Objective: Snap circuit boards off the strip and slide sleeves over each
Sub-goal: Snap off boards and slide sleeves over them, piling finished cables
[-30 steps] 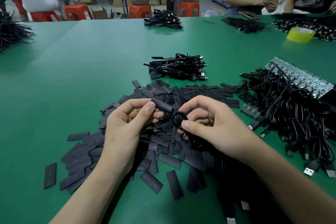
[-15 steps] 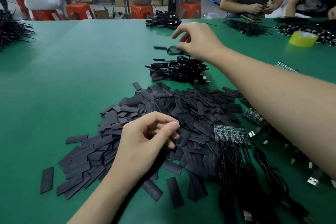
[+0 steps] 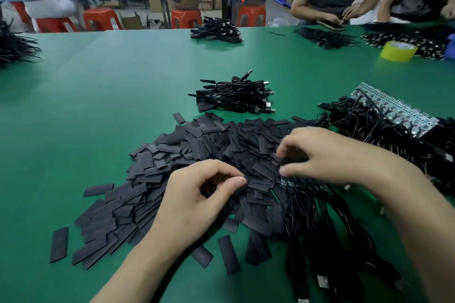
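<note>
Green table (image 3: 123, 106), black sleeves (image 3: 197, 145) heaped: my right hand (image 3: 327, 155) pinches the circuit-board strip (image 3: 304, 183) by its end, left hand (image 3: 197, 194) loosely curled, empty; a crooked twist could crack a board.

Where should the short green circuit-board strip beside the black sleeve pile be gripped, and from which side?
Probably pinch the short green circuit-board strip at its left end board, coming from above and the far side. It lies flat, and black cables trail off its near edge toward the person, crowding that side. The right hand hovers over that end.
</note>
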